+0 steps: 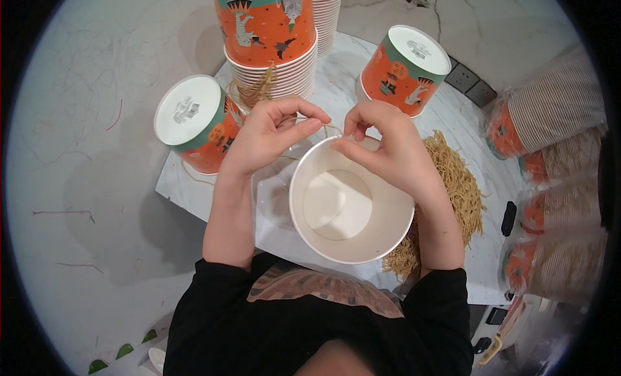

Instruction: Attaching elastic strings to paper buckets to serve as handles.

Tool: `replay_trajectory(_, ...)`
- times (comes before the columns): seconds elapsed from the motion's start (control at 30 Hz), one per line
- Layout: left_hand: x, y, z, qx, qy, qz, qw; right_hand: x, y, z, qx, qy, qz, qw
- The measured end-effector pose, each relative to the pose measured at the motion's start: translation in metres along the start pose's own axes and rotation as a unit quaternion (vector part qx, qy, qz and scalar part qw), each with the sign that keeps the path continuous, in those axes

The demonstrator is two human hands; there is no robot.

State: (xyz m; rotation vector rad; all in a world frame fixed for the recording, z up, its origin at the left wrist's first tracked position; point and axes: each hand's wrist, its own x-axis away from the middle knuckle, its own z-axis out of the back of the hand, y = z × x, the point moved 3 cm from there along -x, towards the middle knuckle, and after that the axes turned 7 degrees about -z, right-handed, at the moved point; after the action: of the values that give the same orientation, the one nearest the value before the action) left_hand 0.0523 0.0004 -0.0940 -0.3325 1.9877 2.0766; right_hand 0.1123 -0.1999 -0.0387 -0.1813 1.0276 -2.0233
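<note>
Inspecting mid-frame, we find a round white paper bucket [387, 224], open mouth upward. We record the left hand [275, 133], its grip pinched thumb to forefinger on a thin tan cord [289, 157]. The right hand [387, 146] is at the bucket's rim; we cannot tell whether its grip is closed on anything. Heaped tan strands [458, 182] lie centre-right on the pale marbled counter [346, 62].

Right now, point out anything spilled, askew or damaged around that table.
Tan strings lie in a loose, tangled heap on the table, right of the paper tub, looking messy. Thin reddish lines left of the table also look stray; threads or marks, I can't tell.
</note>
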Motion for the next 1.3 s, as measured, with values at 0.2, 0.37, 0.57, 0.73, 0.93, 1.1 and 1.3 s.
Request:
replay_trajectory(0.2, 0.002, 0.011, -0.022, 0.030, 0.039, -0.034, 0.998, 0.000, -0.002, -0.001, -0.039, 0.059, 0.015, 0.997)
replay_trajectory(0.37, 0.002, 0.012, -0.021, 0.068, 0.048, -0.076, 0.994, 0.004, -0.011, 0.005, 0.000, 0.051, 0.054, 0.997)
replay_trajectory(0.57, 0.001, 0.008, -0.017, 0.025, 0.044, -0.072, 0.996, 0.004, -0.009, 0.004, -0.036, 0.058, 0.029, 0.997)
replay_trajectory(0.73, 0.002, 0.003, -0.018, 0.034, 0.054, -0.048, 0.997, 0.002, -0.009, 0.002, -0.031, 0.061, 0.032, 0.997)
replay_trajectory(0.93, -0.001, 0.003, -0.026, 0.074, 0.063, -0.061, 0.993, 0.003, -0.009, 0.002, 0.016, 0.073, 0.054, 0.996)
replay_trajectory(1.1, 0.000, 0.003, -0.028, 0.141, 0.079, -0.008, 0.987, 0.004, -0.010, 0.005, 0.077, 0.075, 0.074, 0.992)
replay_trajectory(1.3, 0.000, 0.006, -0.022, 0.139, 0.073, 0.039, 0.987, 0.004, -0.008, 0.005, 0.076, 0.069, 0.066, 0.993)
